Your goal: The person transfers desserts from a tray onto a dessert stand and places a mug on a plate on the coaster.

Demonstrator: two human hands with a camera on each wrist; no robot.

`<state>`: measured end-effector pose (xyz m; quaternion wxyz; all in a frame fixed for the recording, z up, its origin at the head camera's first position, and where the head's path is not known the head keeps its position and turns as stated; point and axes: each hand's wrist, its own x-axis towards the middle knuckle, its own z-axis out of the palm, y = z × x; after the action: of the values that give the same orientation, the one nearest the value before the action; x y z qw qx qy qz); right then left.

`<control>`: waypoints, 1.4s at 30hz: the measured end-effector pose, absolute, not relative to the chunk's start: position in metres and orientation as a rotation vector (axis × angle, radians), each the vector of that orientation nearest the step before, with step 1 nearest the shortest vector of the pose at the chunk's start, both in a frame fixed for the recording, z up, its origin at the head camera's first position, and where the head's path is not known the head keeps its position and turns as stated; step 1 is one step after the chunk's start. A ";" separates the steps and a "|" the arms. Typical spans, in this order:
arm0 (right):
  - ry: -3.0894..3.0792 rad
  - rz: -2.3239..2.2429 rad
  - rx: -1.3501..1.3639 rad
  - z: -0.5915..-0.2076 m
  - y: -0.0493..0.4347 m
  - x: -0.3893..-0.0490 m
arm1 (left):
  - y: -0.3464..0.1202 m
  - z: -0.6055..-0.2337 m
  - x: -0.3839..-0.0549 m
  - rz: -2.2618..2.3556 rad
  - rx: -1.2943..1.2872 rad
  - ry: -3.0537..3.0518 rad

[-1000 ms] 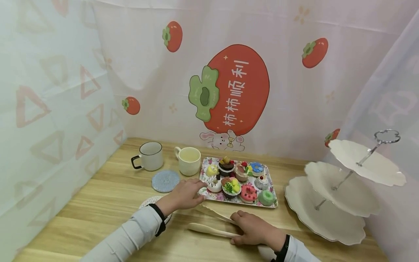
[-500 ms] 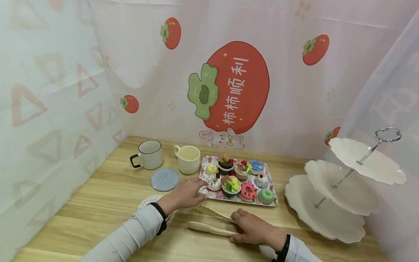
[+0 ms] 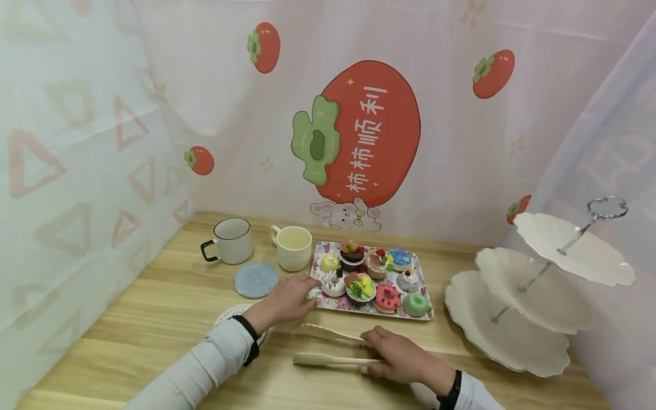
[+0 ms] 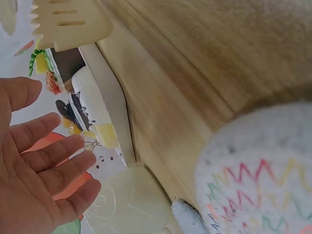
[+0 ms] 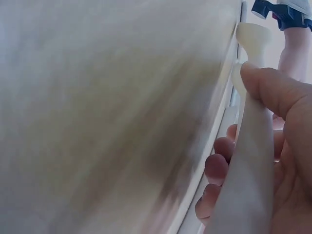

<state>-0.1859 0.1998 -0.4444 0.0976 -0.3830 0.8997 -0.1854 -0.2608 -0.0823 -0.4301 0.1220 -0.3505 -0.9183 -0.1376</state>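
My right hand (image 3: 405,357) grips a pair of cream tongs (image 3: 328,359) with its thumb and fingers around the two arms. The arms are spread apart, with nothing between their tips. A serrated, slotted tong tip (image 4: 73,24) shows in the left wrist view. My left hand (image 3: 284,300) has loosely extended fingers at the left edge of a floral tray (image 3: 344,303); I cannot tell whether they touch it. On that tray sit several toy sweets, among them a white donut (image 3: 333,285), a fruit-topped cup (image 3: 360,289), a pink donut (image 3: 387,298) and a green donut (image 3: 414,305).
A three-tier white cake stand (image 3: 533,336) rises at the right. Behind my left hand are a black-rimmed mug (image 3: 234,245), a cream cup (image 3: 294,253) and a blue coaster (image 3: 256,279). Another pale round coaster (image 3: 229,312) lies partly under the left forearm.
The tongs have turned a little in my right hand and their arms lie more level. My left hand stays beside the tray. The whole head view has shifted slightly.
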 end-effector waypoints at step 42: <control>3.206 -0.669 -0.666 -0.399 0.248 -0.188 | -0.074 -0.441 -0.284 -1.072 -0.392 -3.022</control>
<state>-0.1882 0.2483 -0.3988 -0.1000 -0.1984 0.9545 -0.1990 -0.2836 -0.0743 -0.4408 -0.0446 -0.1212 -0.9346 -0.3315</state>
